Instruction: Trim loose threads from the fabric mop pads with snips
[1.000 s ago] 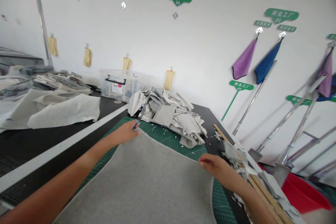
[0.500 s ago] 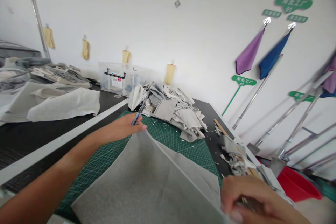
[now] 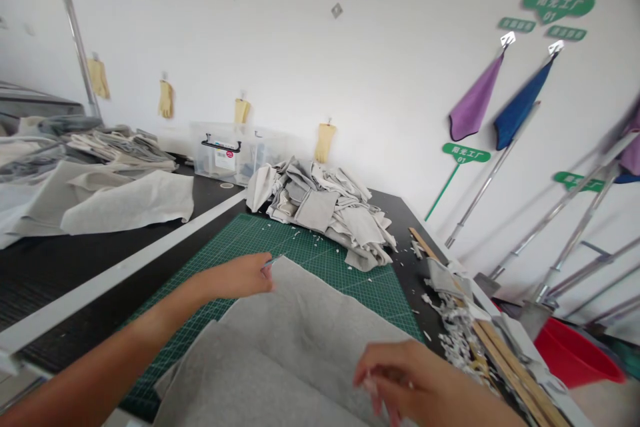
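A large grey cloth (image 3: pixel 290 347) lies over the green cutting mat (image 3: pixel 225 247), its far corner pointing away from me. My left hand (image 3: pixel 250 275) is closed at the cloth's far left edge, around a slim bluish tool (image 3: pixel 271 261) whose kind I cannot make out. Over the near right part of the cloth is my right hand (image 3: pixel 395 373), its fingers loosely bent and apart, somewhat blurred. No cloth shows in its grasp. Past the far corner, a heap of grey cloth pieces (image 3: pixel 320 207) covers the back of the mat.
Stacked cloths (image 3: pixel 120 197) lie at the left, behind a white strip (image 3: pixel 125 270) across the black table. A clear plastic box (image 3: pixel 225 153) stands by the wall. Wooden strips (image 3: pixel 510 360) and shredded scraps (image 3: pixel 457 333) line the right edge, beside a red basin (image 3: pixel 575 353).
The raised cloth has come down flatter onto the mat. My right hand has let go of its edge and moved left; my left hand has lowered toward me, the bluish tool still in it.
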`<state>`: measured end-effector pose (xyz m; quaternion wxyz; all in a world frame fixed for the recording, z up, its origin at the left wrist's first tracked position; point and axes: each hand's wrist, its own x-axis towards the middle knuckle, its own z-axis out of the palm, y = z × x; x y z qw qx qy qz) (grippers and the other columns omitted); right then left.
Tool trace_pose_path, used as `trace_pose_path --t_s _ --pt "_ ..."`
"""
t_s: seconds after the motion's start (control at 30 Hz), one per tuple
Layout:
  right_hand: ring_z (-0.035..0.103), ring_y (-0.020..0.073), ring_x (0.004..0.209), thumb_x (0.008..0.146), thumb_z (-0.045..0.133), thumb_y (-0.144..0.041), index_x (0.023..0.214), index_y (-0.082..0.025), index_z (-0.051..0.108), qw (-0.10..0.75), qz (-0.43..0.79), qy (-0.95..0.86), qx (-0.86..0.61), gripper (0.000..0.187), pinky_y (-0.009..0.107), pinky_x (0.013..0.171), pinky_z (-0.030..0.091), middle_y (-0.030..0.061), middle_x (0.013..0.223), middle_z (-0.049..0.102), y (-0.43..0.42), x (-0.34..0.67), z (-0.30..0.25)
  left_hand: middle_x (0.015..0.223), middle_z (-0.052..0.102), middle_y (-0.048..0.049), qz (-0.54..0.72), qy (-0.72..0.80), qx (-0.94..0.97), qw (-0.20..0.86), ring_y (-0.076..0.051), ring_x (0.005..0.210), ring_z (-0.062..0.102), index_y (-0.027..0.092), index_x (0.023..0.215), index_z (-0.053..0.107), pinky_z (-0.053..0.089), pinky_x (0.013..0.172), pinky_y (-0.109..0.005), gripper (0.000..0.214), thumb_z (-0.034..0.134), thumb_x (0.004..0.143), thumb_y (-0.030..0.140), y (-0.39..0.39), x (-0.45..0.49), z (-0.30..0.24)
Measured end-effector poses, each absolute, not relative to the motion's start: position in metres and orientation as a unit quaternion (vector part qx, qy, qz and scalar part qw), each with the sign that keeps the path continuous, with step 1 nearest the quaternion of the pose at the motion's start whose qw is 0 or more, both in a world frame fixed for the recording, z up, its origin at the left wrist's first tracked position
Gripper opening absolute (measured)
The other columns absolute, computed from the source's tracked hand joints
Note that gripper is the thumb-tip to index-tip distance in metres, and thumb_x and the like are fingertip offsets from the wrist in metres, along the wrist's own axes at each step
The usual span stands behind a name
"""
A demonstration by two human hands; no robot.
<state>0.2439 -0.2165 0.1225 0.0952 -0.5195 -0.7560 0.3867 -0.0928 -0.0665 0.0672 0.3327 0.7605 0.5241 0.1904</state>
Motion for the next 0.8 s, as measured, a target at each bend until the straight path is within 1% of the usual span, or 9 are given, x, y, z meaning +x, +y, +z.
trace_pose_path --t_s 0.07,0.13,0.2,0.3,0.37,0.4,0.47,0.63,0.8 --pt "0.066 0.0203 0.081 0.095 0.049 -0.041 0.104 -0.029 0.071 0.16 0.258 -0.737 -0.604 0.026 0.029 0.074 0.049 0.003 0.093 0.072 -0.199 0.253 0.09 0.086 0.067 -0.006 0.186 0.556 0.762 0.275 -0.024 0.076 0.063 0.019 0.081 0.055 0.04 0.064 -0.029 0.026 0.067 0.068 0.038 -0.051 -0.087 0.041" --pt "0.065 0.0226 0.089 0.091 0.054 -0.037 0.112 -0.026 0.067 0.183 0.161 -0.72 -0.65 0.027 0.032 0.083 0.047 0.0063 0.105 0.07 -0.181 0.27 0.058 0.09 0.067 -0.0098 0.188 0.585 0.759 0.214 -0.027 0.08 0.064 0.019 0.083 0.052 0.04 0.068 -0.032 0.021 0.062 0.073 0.035 -0.038 -0.085 0.023" --pt "0.063 0.0242 0.097 0.086 0.059 -0.035 0.112 -0.021 0.065 0.165 0.126 -0.723 -0.659 0.03 0.033 0.087 0.045 0.0098 0.113 0.066 -0.168 0.29 0.036 0.089 0.066 -0.0111 0.178 0.607 0.751 0.19 -0.028 0.081 0.065 0.019 0.083 0.049 0.04 0.068 -0.033 0.017 0.058 0.074 0.029 -0.028 -0.085 0.013" --pt "0.061 0.0237 0.094 0.083 0.061 -0.033 0.099 -0.019 0.065 0.107 0.132 -0.731 -0.661 0.022 0.033 0.083 0.044 0.0091 0.103 0.066 -0.158 0.311 0.025 0.091 0.065 -0.0095 0.148 0.595 0.747 0.259 -0.027 0.083 0.065 0.019 0.083 0.048 0.041 0.067 -0.03 0.023 0.063 0.068 0.026 -0.02 -0.087 0.01" --pt "0.06 0.022 0.088 0.081 0.06 -0.029 0.09 -0.02 0.065 0.072 0.153 -0.743 -0.648 0.013 0.031 0.078 0.042 0.0064 0.093 0.066 -0.155 0.316 0.03 0.09 0.064 -0.0059 0.155 0.557 0.753 0.315 -0.024 0.082 0.063 0.019 0.082 0.047 0.041 0.066 -0.028 0.026 0.066 0.065 0.027 -0.018 -0.088 0.015" --pt "0.06 0.0212 0.086 0.081 0.059 -0.027 0.087 -0.02 0.064 0.063 0.161 -0.75 -0.638 0.01 0.03 0.076 0.042 0.0052 0.089 0.066 -0.153 0.316 0.034 0.087 0.063 -0.0037 0.17 0.54 0.759 0.322 -0.023 0.08 0.062 0.02 0.081 0.046 0.041 0.065 -0.027 0.026 0.066 0.066 0.027 -0.017 -0.087 0.019" --pt "0.059 0.0199 0.083 0.081 0.058 -0.025 0.084 -0.021 0.063 0.07 0.168 -0.764 -0.619 0.008 0.029 0.074 0.04 0.0034 0.087 0.066 -0.147 0.315 0.046 0.081 0.06 -0.0005 0.215 0.523 0.772 0.292 -0.02 0.076 0.06 0.02 0.081 0.046 0.04 0.066 -0.026 0.023 0.064 0.069 0.028 -0.014 -0.085 0.031" --pt "0.059 0.0196 0.078 0.088 0.052 -0.033 0.092 -0.023 0.06 0.16 0.104 -0.759 -0.623 0.014 0.029 0.07 0.039 0.0017 0.087 0.065 -0.109 0.314 0.083 0.087 0.063 -0.0025 0.373 0.546 0.732 0.164 -0.02 0.08 0.061 0.022 0.087 0.044 0.041 0.071 -0.027 0.021 0.06 0.079 0.034 0.007 -0.078 0.071" --pt "0.057 0.0185 0.074 0.088 0.053 -0.037 0.099 -0.023 0.058 0.251 0.0 -0.714 -0.653 0.018 0.029 0.068 0.038 0.0016 0.09 0.065 -0.054 0.309 0.108 0.084 0.06 -0.0009 0.509 0.564 0.645 0.08 -0.02 0.077 0.06 0.024 0.083 0.038 0.042 0.071 -0.029 0.027 0.062 0.079 0.035 0.048 -0.072 0.092"
